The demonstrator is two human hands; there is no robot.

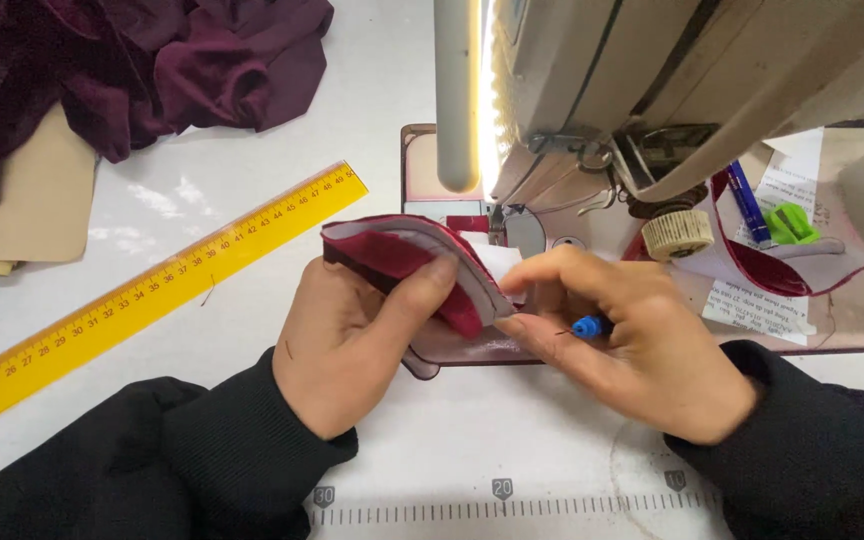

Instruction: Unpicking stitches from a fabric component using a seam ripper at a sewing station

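Note:
My left hand (347, 345) grips a small curved piece of dark red fabric (402, 255) with a white lining, thumb pressed on its upper side. My right hand (617, 335) pinches the right edge of the same piece with its fingertips and keeps a small blue-handled tool (588, 325) tucked in its fingers. Both hands are just in front of the needle area of a cream sewing machine (652, 80). Black sleeves cover both wrists.
A yellow ruler (152, 290) lies diagonally at the left. A heap of maroon cloth (142, 65) and a beige pattern sheet (37, 200) sit at the back left. A lit lamp tube (457, 95), thread spool (677, 233), blue pen (749, 205) and green clip (790, 222) surround the machine.

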